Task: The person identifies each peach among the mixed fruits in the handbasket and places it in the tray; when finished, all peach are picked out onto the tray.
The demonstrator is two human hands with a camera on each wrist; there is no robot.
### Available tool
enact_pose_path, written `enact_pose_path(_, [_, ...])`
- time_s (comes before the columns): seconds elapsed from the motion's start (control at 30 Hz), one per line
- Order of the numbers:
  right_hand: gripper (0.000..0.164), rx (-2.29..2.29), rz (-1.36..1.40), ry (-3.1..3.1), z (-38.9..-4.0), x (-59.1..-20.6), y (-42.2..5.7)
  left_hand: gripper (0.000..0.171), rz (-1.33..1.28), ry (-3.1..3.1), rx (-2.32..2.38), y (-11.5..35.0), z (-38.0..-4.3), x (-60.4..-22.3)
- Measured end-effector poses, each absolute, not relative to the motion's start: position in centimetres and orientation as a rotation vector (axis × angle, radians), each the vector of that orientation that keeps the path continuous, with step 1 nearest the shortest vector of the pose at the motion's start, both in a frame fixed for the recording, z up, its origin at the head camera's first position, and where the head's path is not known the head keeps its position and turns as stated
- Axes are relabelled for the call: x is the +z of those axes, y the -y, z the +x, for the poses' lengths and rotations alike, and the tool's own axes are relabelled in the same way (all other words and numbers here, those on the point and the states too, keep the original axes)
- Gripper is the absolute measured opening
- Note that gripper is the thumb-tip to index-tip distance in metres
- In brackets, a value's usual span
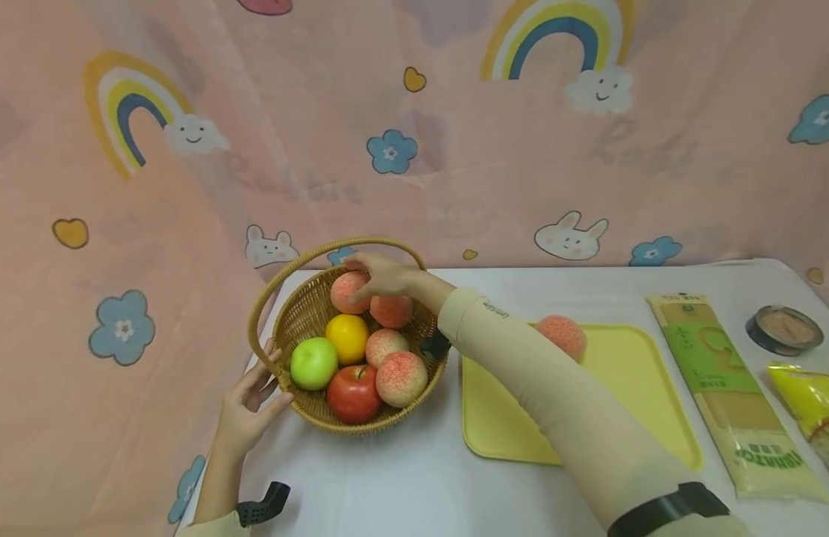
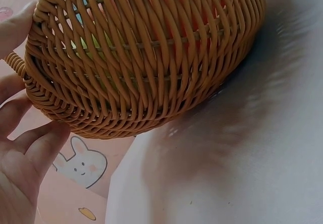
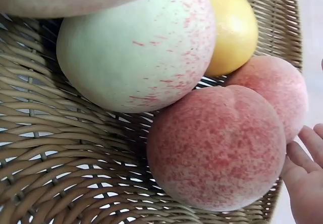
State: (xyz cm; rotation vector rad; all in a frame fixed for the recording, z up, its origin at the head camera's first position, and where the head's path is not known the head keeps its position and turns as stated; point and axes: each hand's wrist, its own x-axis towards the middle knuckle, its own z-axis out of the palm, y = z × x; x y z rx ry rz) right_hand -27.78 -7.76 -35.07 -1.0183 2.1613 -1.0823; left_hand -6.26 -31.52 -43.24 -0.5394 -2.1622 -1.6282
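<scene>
A round wicker basket [image 1: 289, 313] with a tall arched handle sits on the table. Thumb and fingers of my left hand [image 1: 248, 410] hold its left rim near the handle's base. My right hand [image 1: 387, 277] reaches over the far right of the basket, its thumb against a pink peach [image 1: 347, 292] at the back. A fingertip stands apart from that peach in the right wrist view. Another peach [image 1: 392, 311] lies beside it. Around them are a yellow-orange fruit [image 1: 347, 339], a green apple [image 1: 314, 364], a red apple [image 1: 354, 395] and two paler peaches [image 1: 402, 379].
Right of the basket lies a yellow tray [image 1: 629, 395], partly under my right forearm, with one peach [image 1: 563, 337] on it. Farther right are a green-and-tan packet [image 1: 733, 388], a round tin [image 1: 785, 330] and a yellow snack bag [image 1: 813, 410]. A patterned pink cloth [image 1: 441, 194] hangs behind.
</scene>
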Motion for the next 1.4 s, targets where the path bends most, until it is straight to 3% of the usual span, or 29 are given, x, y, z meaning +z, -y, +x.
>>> enact_pose_path(0.73, [0.067, -0.687, -1.275, -2.516, -28.3, -36.1, 10.0, 0.066, -0.441, 2.269, -1.472, 31.7, -6.5, -42.6])
enact_pose_path(1.23, [0.054, -0.500, -1.467, -2.649, -27.8, -37.2, 10.0, 0.064, -0.450, 2.288, -1.490, 31.6, -5.7, -43.3])
enact_pose_path(1.4, [0.060, -0.534, -1.438, -2.626, -27.9, -37.2, 10.1, 0.066, -0.434, 2.291, -1.482, 31.7, -5.9, -43.2])
